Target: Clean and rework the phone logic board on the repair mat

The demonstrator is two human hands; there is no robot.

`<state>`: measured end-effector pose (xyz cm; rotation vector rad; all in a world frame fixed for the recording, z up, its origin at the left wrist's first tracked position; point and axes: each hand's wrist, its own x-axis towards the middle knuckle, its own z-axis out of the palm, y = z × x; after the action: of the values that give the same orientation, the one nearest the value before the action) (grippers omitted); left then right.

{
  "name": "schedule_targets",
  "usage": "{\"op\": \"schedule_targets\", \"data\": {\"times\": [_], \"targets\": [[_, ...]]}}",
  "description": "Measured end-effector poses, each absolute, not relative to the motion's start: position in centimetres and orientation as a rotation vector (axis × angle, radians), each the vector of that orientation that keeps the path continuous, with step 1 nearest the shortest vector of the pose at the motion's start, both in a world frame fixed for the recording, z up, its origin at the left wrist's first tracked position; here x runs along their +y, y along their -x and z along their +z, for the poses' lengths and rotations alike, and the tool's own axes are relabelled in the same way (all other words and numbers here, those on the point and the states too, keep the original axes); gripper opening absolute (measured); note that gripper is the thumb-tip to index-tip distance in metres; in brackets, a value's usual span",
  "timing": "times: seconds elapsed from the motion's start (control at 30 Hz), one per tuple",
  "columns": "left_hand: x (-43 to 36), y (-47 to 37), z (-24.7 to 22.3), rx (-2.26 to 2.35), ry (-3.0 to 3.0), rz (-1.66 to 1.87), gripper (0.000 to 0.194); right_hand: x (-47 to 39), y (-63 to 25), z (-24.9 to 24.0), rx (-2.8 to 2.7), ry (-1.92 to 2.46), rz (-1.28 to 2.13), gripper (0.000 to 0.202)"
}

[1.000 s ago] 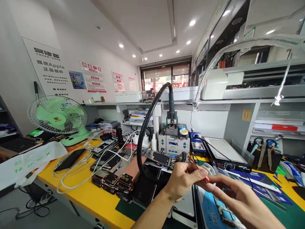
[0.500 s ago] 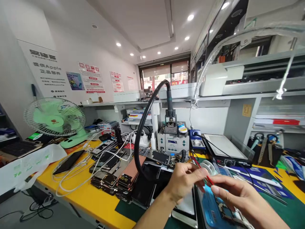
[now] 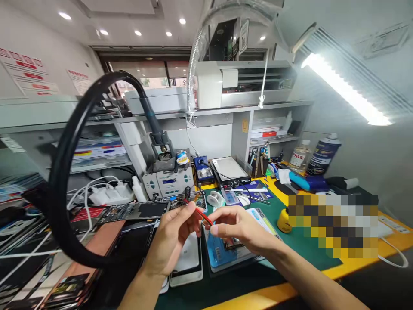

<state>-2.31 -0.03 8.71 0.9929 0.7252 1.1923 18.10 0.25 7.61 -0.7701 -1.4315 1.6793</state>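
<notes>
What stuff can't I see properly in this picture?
All in the head view:
Part of the thin red thing: hidden by the left hand.
Part of the blue mat: behind the right hand.
Whatever is behind the blocky patch: pixelated away.
Writing on the dark can: too small and blurred.

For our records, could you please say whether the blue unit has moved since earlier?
No: the blue unit still stands right of the grey station, below the shelf.

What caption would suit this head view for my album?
Left hand and right hand hold a red wire-like piece above a green mat, near stacked phone parts.
</notes>
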Motion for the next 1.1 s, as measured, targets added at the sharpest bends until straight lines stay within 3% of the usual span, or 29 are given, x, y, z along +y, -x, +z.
{"op": "schedule_targets", "data": {"times": [0.3,0.57,0.8,1.1], "targets": [[-0.2,2.0,9.2,0.8,-0.973,1.186,0.045,0.2,-18.3,7.8,-1.398,0.72,1.734,0.024],[-0.5,2.1,8.8,0.906,-1.156,1.234,0.05,0.1,-18.2,7.8,-1.425,0.761,1.695,0.032],[-2.3,1.4,8.7,0.988,-1.468,1.355,0.033,0.1,-18.1,7.1,-1.512,0.798,1.544,0.037],[-2.2,1.5,8.6,1.032,-1.874,1.379,0.021,0.0,-18.0,7.6,-1.542,0.581,1.433,0.014]]}}
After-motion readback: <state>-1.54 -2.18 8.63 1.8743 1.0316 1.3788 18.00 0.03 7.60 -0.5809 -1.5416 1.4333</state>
